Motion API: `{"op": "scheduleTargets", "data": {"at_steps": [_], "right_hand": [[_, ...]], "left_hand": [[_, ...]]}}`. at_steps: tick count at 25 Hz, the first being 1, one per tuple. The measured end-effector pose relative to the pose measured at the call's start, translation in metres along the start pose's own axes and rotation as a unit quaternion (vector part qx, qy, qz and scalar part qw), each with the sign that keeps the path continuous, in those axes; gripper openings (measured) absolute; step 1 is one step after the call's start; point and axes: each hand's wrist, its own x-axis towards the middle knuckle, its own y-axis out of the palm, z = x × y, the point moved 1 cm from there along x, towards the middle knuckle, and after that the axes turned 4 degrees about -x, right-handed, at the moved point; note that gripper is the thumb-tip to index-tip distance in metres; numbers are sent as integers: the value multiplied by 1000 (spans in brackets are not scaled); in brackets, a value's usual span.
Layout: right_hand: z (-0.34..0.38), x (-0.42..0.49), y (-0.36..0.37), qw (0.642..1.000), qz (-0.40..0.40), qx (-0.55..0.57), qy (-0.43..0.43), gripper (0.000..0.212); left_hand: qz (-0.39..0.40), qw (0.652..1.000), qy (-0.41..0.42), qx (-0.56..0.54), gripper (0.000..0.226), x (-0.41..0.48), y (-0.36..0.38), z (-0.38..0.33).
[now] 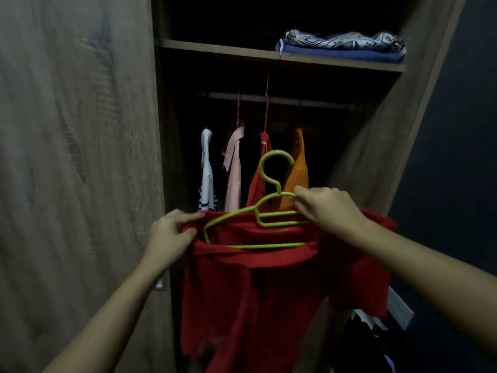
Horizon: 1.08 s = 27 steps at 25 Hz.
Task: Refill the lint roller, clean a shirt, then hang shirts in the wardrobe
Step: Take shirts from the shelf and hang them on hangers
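- The left hand [172, 232] pinches the upper edge of a red cloth shirt [255, 292] between thumb and curled fingers, just beside the left end of a lime-green plastic hanger [269, 246].
- The right hand [325, 208] has its fingers curled round the hanger's right shoulder, close below the hook.
- The hanger is tilted, its hook upward, and its lower bar lies against the red cloth (whether it sits inside the neck opening is unclear).
- The shirt hangs from both hands in front of the open wooden wardrobe [80, 157], not yet on the metal rail [282, 99].
- On the rail hang a white striped garment [207, 168], a pale pink shirt [234, 170], another red one [259, 181] and an orange one [297, 168].
- Above, on the wooden shelf [215, 48], a grey-and-white patterned cloth [344, 40] lies folded atop a blue folded cloth [336, 53].
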Motion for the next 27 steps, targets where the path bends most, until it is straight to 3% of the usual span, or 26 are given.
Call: {"op": "scheduleTargets", "data": {"at_steps": [1,2,4,7,9,12,16,19,23,25,27], "right_hand": [[6,3,2,997,22,51,54,22],[9,6,3,990,37,101,93,21],[5,9,2,980,33,154,124,20],[-9,9,-8,979,-19,180,95,23],[-11,12,-15,980,-39,186,64,24],[-15,18,-22,977,-38,201,68,28],[-48,3,-18,964,-11,229,135,30],[-55,-7,-3,936,29,327,128,22],[-64,-10,7,884,3,417,211,21],[-68,-12,8,886,4,389,253,20],[-64,-7,3,912,-22,284,296,30]], "left_hand": [[-57,996,66,19,38,-8,10,-24],[-65,989,133,23,35,-16,20,-41],[-22,973,223,52,37,-29,29,-59],[-129,946,222,196,50,-14,7,-54],[-111,936,206,263,61,7,-12,-51],[14,968,181,172,54,30,-33,-44],[-67,987,118,87,8,39,-60,-30],[-68,990,90,81,24,39,-60,-23],[133,985,49,-96,8,37,-67,-42],[172,972,41,-153,30,38,-62,-52],[129,980,41,-148,27,38,-42,-63]]}}
